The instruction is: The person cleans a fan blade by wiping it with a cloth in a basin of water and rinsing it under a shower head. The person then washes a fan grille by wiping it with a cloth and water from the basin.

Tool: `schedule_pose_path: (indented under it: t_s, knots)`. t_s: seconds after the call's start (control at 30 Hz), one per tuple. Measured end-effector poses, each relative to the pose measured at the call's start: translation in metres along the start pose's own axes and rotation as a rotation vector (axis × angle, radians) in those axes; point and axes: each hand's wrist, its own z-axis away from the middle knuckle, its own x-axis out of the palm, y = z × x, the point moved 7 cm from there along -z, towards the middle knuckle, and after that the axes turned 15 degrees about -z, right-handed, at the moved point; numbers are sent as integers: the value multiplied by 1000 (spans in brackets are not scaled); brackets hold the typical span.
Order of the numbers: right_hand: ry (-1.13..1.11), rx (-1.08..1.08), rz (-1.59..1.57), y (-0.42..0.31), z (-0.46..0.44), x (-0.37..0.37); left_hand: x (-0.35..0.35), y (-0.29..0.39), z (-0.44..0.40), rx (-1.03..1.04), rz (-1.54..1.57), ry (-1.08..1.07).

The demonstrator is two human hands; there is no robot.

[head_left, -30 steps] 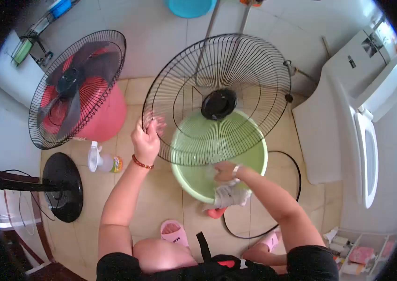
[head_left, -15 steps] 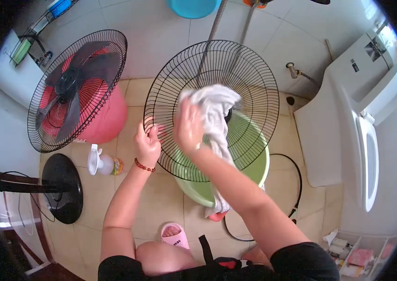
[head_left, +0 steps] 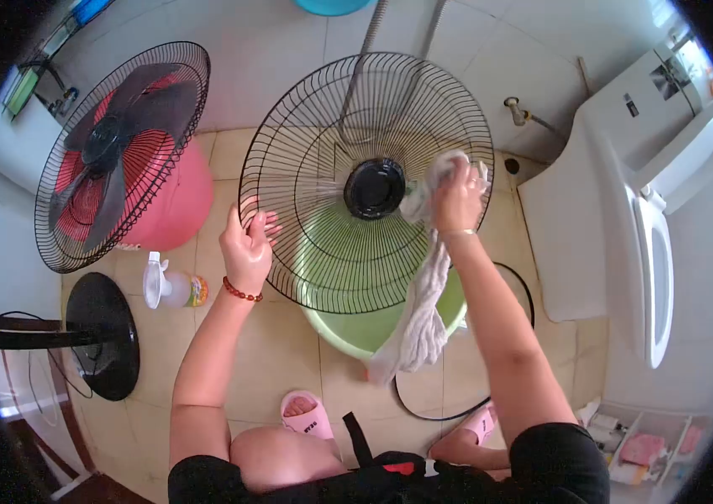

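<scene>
A round black wire fan guard (head_left: 323,269) is held up over a green basin (head_left: 344,332), its dark hub disc (head_left: 375,189) facing me. My left hand (head_left: 247,244) grips the guard's left rim between thumb and fingers. On the guard's right side, my right hand (head_left: 460,197) is closed on a whitish cloth (head_left: 425,315), pressing part of it to the wires. The cloth's long end hangs down in front of the basin's right side. Through the wires, part of the basin shows.
Left, a fan's blades in a second guard (head_left: 102,139) rest against a pink bucket (head_left: 180,197). A spray bottle (head_left: 173,286) and a black fan base (head_left: 102,336) stand below. Right are a white toilet (head_left: 570,218) and a storage rack (head_left: 646,449). A black hose (head_left: 432,416) curves across the floor.
My right hand has swept the cloth from the guard's centre to its right side, uncovering the hub disc. The left hand still holds the rim. The whole view has shifted slightly.
</scene>
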Motion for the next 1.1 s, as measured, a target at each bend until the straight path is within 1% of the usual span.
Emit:
schedule_pose_path:
  t_s: [0.07,0.1,0.13,0.17,0.2,0.23,0.27,0.3,0.33,0.37,0.43,0.5,0.53,0.57,0.63,0.7,0.77,0.83,0.87,0.93,0.97,1.03,1.1]
  knots:
    - [211,140,-74,17,16,29,-4,10,0,39,-11,32]
    - [64,313,-8,10,33,40,-4,15,-1,59,-9,52]
    - [128,266,-160,2,53,48,-4,18,-1,38,17,56]
    - [210,111,-65,-17,72,49,-4,20,0,54,24,61]
    - [69,239,-147,-23,87,56,-5,20,1,69,28,64]
    - [-5,151,-207,-39,103,55,-5,24,1,87,31,71]
    - [-105,126,-296,-45,122,62,-7,30,0,99,80,76]
    - [-373,126,-374,-61,142,63,-9,42,-1,181,37,78]
    - [-461,26,-403,-63,172,71,-12,53,-5,268,-7,87]
    - [-617,-45,-415,-68,180,69,-14,65,-7,355,-52,93]
    - [-932,-178,-440,-68,193,50,-18,93,3,565,-240,200]
    - [-1015,-213,-106,-39,181,43,-20,115,18,748,-372,262]
    - [-1253,-67,116,-22,173,48,-19,122,26,838,-435,286]
    - [-1238,-16,209,-13,164,43,-18,124,28,870,-472,292]
    - [-1155,-172,354,7,180,66,-19,129,31,934,-543,315]
    - [-1045,-145,353,28,219,101,-17,136,30,960,-555,322]
    - [-1136,-128,210,28,220,111,-18,140,26,971,-564,334]
    - [-1433,-91,-98,19,201,93,-18,139,25,962,-570,317]
    - [-1304,-90,-149,22,171,82,-18,137,24,939,-558,323]
    - [-820,62,-184,2,82,15,-20,138,24,924,-570,329]
    - [-635,94,-123,1,51,-16,-20,138,26,913,-574,324]
    - [-75,89,-219,2,6,-68,-17,140,28,931,-573,308]
    - [144,90,-89,26,4,-50,-17,144,29,942,-569,341]
